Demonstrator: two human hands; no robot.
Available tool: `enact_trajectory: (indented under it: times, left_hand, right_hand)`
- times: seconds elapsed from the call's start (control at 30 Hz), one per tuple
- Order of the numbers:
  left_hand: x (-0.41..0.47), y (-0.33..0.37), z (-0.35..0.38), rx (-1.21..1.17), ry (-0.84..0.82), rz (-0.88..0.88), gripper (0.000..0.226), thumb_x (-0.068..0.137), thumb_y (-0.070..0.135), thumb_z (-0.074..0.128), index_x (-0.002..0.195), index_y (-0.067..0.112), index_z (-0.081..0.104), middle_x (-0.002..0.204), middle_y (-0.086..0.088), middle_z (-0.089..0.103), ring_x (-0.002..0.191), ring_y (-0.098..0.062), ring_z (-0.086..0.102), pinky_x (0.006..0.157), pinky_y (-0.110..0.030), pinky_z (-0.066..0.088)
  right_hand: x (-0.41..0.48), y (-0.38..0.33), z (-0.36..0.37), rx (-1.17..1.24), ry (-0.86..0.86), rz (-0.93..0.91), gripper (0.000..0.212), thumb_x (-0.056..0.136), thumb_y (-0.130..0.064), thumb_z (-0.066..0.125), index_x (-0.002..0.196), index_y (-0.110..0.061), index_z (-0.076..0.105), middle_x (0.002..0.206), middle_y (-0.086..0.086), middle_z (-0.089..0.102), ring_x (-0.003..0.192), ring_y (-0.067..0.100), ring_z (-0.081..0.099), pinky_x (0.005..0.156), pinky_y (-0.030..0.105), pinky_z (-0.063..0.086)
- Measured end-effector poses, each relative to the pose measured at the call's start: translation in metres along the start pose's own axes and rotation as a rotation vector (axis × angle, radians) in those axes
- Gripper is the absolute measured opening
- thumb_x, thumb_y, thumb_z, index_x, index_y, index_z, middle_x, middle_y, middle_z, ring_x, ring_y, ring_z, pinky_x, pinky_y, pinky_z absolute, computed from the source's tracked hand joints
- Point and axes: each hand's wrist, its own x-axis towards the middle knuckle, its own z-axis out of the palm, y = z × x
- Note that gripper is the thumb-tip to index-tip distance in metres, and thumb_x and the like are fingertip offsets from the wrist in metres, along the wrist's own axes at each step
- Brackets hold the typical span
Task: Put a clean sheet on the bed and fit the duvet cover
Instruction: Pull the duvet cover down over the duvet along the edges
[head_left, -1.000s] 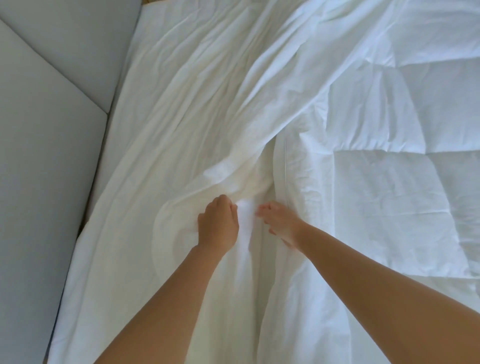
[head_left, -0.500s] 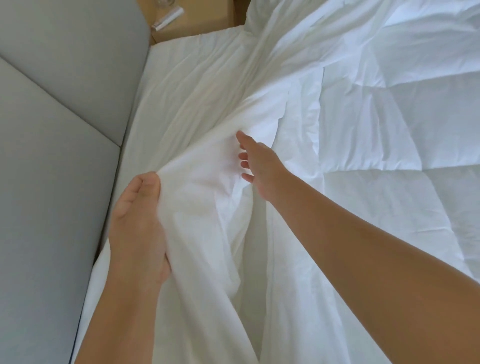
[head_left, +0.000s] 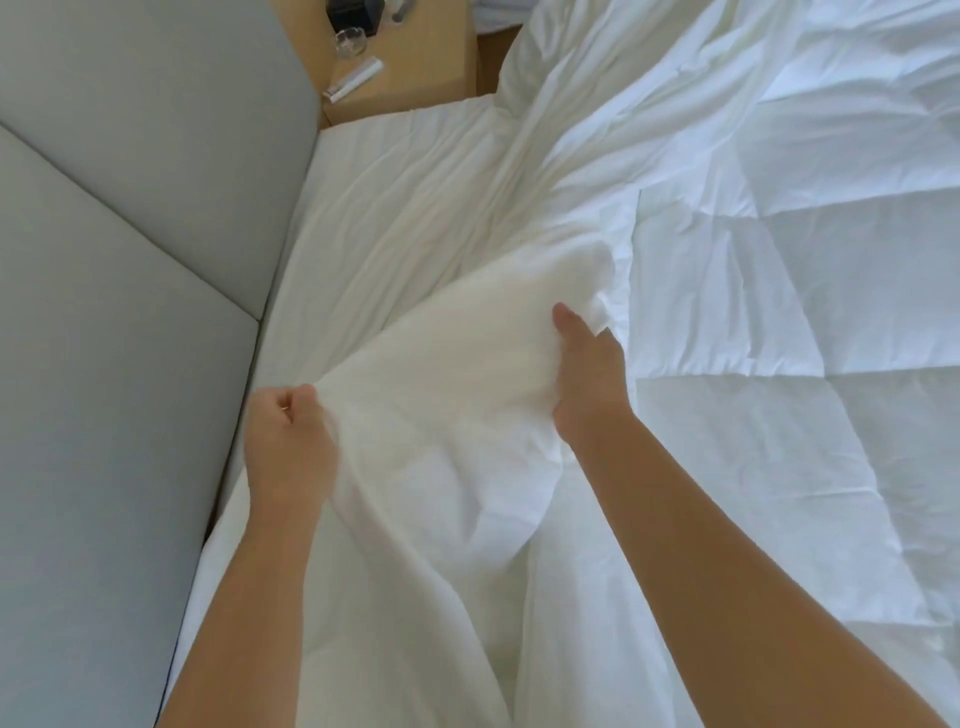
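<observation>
A white duvet cover (head_left: 447, 374) is lifted off the bed between my two hands. My left hand (head_left: 288, 441) grips its left edge in a fist, close to the headboard. My right hand (head_left: 587, 364) holds the cover's upper right part, thumb on top and fingers hidden under the cloth. The quilted white duvet (head_left: 779, 322) lies spread over the right side of the bed. A wrinkled white sheet (head_left: 395, 197) covers the mattress beyond the cover.
A grey padded headboard (head_left: 119, 312) runs along the left. At the top stands a wooden nightstand (head_left: 426, 62) with a glass (head_left: 350, 44), a white tube (head_left: 353, 78) and a dark object (head_left: 353, 13).
My hands moved apart and raised the cover: the left hand went left and closed into a fist on the edge, the right hand took hold of the cloth. The view tilted up, showing the nightstand.
</observation>
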Motion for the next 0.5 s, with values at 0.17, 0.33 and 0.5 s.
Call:
enact_trajectory:
  times: [0.17, 0.33, 0.5]
  left_hand:
    - [-0.025, 0.048, 0.061, 0.170, -0.393, 0.220, 0.035, 0.090, 0.045, 0.053, 0.114, 0.020, 0.060, 0.112, -0.002, 0.061, 0.099, -0.017, 0.059, 0.079, -0.031, 0.045]
    - [-0.038, 0.126, 0.121, 0.046, -0.714, 0.147, 0.043, 0.083, 0.042, 0.059, 0.056, 0.014, 0.041, 0.052, -0.001, 0.043, 0.048, -0.015, 0.046, 0.054, -0.023, 0.032]
    - [-0.006, 0.135, 0.111, 0.355, -0.312, 0.529, 0.050, 0.093, 0.031, 0.041, 0.049, 0.014, 0.029, 0.047, 0.000, 0.029, 0.045, -0.019, 0.029, 0.046, -0.029, 0.022]
  right_hand:
    - [-0.039, -0.031, -0.017, -0.573, -0.112, -0.396, 0.008, 0.085, -0.012, 0.055, 0.092, -0.012, 0.055, 0.074, 0.010, 0.060, 0.058, 0.009, 0.053, 0.055, 0.031, 0.049]
    - [-0.053, -0.040, -0.029, -1.043, -0.319, -0.561, 0.012, 0.087, -0.008, 0.047, 0.092, -0.018, 0.044, 0.075, -0.004, 0.056, 0.063, 0.012, 0.055, 0.054, 0.027, 0.045]
    - [-0.047, -0.032, -0.040, -0.940, -0.516, -0.434, 0.031, 0.089, -0.038, 0.057, 0.077, -0.019, 0.036, 0.065, -0.010, 0.041, 0.052, 0.006, 0.037, 0.049, 0.015, 0.033]
